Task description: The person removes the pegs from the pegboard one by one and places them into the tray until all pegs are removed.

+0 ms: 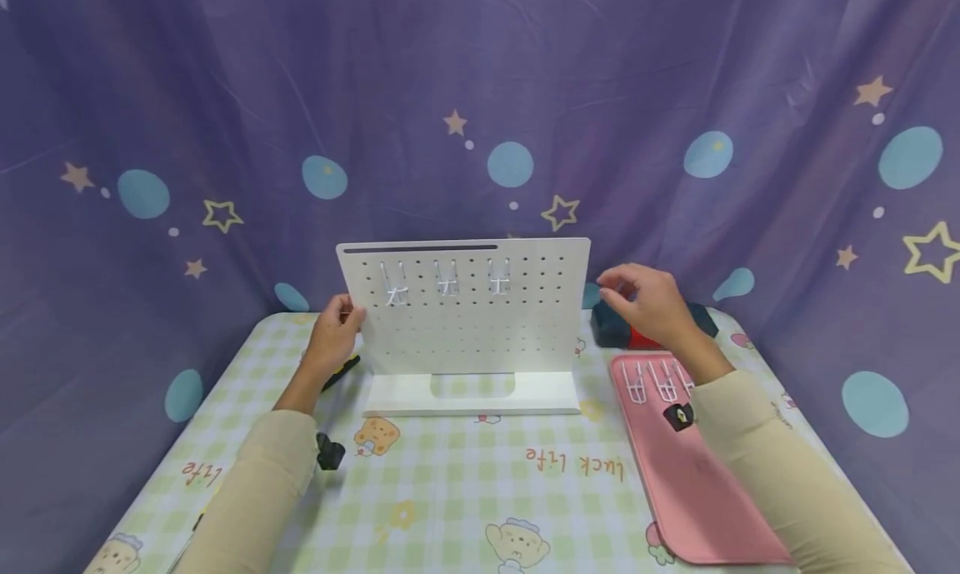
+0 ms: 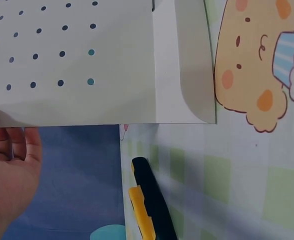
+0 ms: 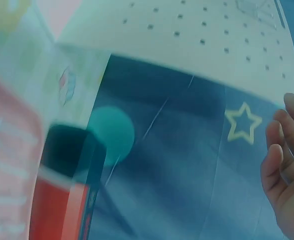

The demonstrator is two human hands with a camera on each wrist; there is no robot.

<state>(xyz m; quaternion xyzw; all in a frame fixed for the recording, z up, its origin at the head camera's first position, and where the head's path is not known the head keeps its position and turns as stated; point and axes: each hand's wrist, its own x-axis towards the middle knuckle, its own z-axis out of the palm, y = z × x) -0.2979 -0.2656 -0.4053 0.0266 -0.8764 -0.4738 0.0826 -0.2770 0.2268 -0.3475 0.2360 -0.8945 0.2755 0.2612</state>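
A white pegboard (image 1: 480, 324) stands upright on its flat base at the middle of the table. Three white wire hooks (image 1: 447, 284) hang in its upper holes, left of centre. My left hand (image 1: 334, 334) pinches the board's left edge, thumb in front and fingers behind, as the left wrist view shows. Off the board's right edge, my right hand (image 1: 647, 301) is raised in the air, its fingers loosely bent with nothing between them. Below that hand, more wire hooks (image 1: 636, 384) lie in a row on a pink tray (image 1: 697, 466).
A dark and red box (image 1: 611, 324) sits behind the pink tray, against the purple curtain (image 1: 480, 99). A black and yellow tool (image 2: 154, 200) lies on the checked tablecloth (image 1: 450, 491) left of the board. Another slim item pokes out beside the left sleeve.
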